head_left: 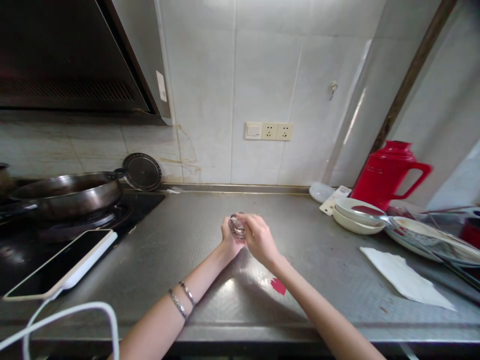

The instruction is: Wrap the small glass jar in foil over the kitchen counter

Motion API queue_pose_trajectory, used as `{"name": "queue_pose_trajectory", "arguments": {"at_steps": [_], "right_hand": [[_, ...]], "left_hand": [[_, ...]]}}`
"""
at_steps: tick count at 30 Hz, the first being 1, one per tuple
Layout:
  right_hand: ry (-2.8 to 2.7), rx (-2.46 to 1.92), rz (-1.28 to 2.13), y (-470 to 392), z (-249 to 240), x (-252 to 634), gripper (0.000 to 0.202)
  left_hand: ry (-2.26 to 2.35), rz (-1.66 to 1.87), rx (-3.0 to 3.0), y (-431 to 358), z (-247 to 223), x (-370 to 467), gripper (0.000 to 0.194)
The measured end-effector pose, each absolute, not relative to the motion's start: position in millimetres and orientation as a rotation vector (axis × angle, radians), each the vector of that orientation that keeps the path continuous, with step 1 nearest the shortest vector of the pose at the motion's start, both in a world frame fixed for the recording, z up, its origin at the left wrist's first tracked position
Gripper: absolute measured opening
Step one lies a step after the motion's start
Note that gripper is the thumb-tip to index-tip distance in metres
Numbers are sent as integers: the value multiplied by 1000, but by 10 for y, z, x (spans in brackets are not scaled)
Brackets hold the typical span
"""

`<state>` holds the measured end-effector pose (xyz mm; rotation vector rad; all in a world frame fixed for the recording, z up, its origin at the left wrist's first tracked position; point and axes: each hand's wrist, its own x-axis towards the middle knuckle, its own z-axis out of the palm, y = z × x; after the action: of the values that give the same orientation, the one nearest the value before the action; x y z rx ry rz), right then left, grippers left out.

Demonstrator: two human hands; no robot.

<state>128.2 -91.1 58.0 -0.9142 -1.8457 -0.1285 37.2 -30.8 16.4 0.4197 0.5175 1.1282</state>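
A small, shiny glass-like object [237,226] is held between my two hands above the middle of the steel counter [180,240]. My left hand [229,236] is wrapped round its left side and underside. From the right, my right hand [258,235] reaches over, its fingers pressed together against the object's upper right side. Two bracelets circle my left wrist. A red patch [278,286] lies on the counter beside my right forearm.
At left, a pan [71,195] sits on the stove, with a phone [60,265] and white cable [75,307] nearer. To the right stand a red thermos [386,175], stacked bowls [356,220] and dishes, with a white tissue [405,277] in front.
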Motion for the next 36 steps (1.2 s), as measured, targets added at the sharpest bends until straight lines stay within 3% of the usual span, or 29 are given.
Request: {"name": "queue_pose_trajectory", "arguments": {"at_steps": [7,19,30,36], "right_hand": [[-1370,-1163,106,-483,799,1736,32],[-1634,-1205,496,-506,673,1769,28],[-1698,-1141,1028,-666,779,1742,36],[-1613,-1024,1198,-694,753,1676,31]], "left_hand": [[458,892,610,-355,291,259,59],[378,917,719,-333,305,204,46],[384,935,698,-319,322,171,59],[353,901,733,-296,333,160,65]]}}
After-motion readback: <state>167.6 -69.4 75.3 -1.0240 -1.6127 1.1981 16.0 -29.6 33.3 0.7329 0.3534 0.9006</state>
